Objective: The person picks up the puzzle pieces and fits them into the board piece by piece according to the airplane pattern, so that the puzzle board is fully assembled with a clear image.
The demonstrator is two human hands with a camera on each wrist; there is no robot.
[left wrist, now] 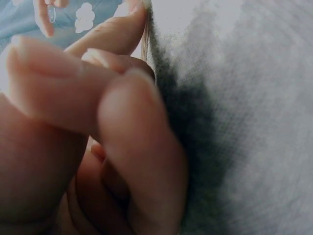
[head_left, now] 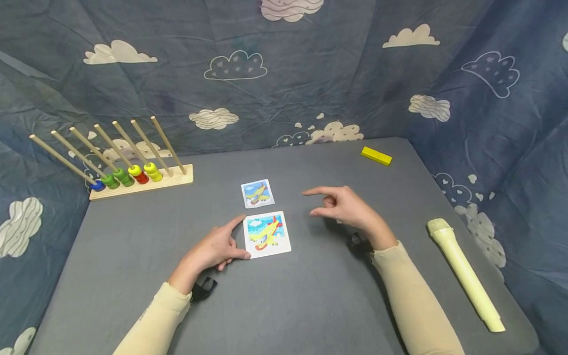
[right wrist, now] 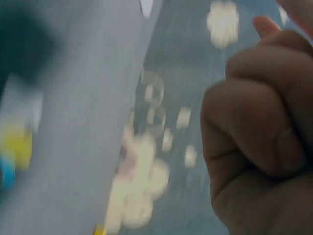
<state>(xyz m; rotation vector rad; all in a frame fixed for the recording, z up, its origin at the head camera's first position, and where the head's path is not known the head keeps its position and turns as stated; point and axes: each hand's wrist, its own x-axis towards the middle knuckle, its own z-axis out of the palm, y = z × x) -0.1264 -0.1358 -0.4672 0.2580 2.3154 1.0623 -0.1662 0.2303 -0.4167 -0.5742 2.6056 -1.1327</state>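
A larger square card (head_left: 267,234) with a yellow airplane picture lies on the grey table. My left hand (head_left: 216,246) holds its left side, index fingertip at the upper corner and thumb at the lower one; the other fingers are curled under. Behind it lies a smaller card (head_left: 258,194) with a matching airplane. To the right, my right hand (head_left: 346,204) hovers with nothing in it, index finger and thumb apart, pointing left toward the cards. In the right wrist view its other fingers (right wrist: 254,117) are folded in, and the scene is blurred.
At the back left stands a wooden rod stacker (head_left: 142,183) with coloured rings on several upright rods. A yellow block (head_left: 376,156) lies at the back right. A pale yellow toy microphone (head_left: 463,273) lies along the right edge. Cloud-printed cloth (head_left: 310,74) hangs behind the table.
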